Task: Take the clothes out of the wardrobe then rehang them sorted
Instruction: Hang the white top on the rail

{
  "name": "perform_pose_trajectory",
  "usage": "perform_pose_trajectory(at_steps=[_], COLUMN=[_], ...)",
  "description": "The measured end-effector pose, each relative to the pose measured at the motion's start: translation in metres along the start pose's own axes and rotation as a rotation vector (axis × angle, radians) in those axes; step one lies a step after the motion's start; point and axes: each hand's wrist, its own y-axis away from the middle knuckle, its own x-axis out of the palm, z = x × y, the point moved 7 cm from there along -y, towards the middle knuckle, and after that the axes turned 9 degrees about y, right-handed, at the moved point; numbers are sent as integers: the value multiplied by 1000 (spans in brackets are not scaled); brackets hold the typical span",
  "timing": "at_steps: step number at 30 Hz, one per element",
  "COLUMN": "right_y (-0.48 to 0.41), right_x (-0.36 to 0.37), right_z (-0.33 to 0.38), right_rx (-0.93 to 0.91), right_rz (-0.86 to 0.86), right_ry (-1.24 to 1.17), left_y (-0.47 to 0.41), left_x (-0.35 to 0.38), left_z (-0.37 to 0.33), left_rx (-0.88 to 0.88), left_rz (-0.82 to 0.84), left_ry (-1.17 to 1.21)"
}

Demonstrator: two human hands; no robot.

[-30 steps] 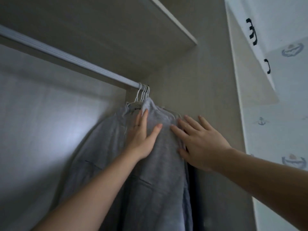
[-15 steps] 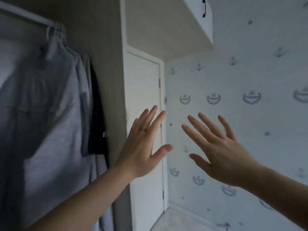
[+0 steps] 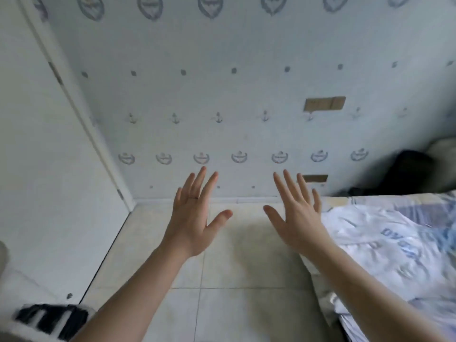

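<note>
Head view, the only one we have: both hands are raised in front of the person with nothing in them. The left hand (image 3: 195,218) is spread flat, fingers straight and apart, thumb out to the side, a thin ring (image 3: 193,197) on one finger. The right hand (image 3: 296,218) mirrors it, also flat and splayed, holding nothing. The two are near each other but apart, over a pale tiled floor (image 3: 246,304). Behind them stands a wall (image 3: 222,95) papered with small anchors and crests, with two brown patches (image 3: 324,104) on it. A white panel (image 3: 49,193) runs down the left side; we cannot tell whether it is a door or part of the wardrobe. At the right edge lies a bed (image 3: 333,201) with a rumpled white cloth (image 3: 385,243) printed in blue; we cannot say if that is a garment or bedding. A dark heap (image 3: 414,174) sits beyond it, blurred. A black-and-white striped thing (image 3: 49,319) shows at the lower left. No rail, hanger or hanging clothes are in sight, so we cannot place the clothes here. We judge that no garment is being carried now; how much of the sorting is done, these notes cannot settle.
</note>
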Motion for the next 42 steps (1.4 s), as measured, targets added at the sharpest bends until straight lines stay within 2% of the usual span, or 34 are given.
perform_pose_trajectory(at_steps=[5,11,15,22,30,37,42], right_y=[18,6,-10,-18,-8,-8,-10], right_x=[55,102,115,130,128,116,113], right_z=[-104,-200,-252,-333,-428,-538,-612], right_rx=[305,587,791,1058,1287,1358,1390], right_rz=[157,328,343,343,312,294,312], right_ry=[40,34,-14,-29,-21,-40,-73], left_y=[-49,-134,-195,-283,-349,-394,-425], left_x=[124,242,310,399,495,585,654], left_z=[-2,-3,-10,-51,-123,-192,-217], left_rx=[-33,-28,-1,157,269,326,338], left_rz=[219,449,601,758,891,972,1068], left_ry=[122,169,182,189,200,173,49])
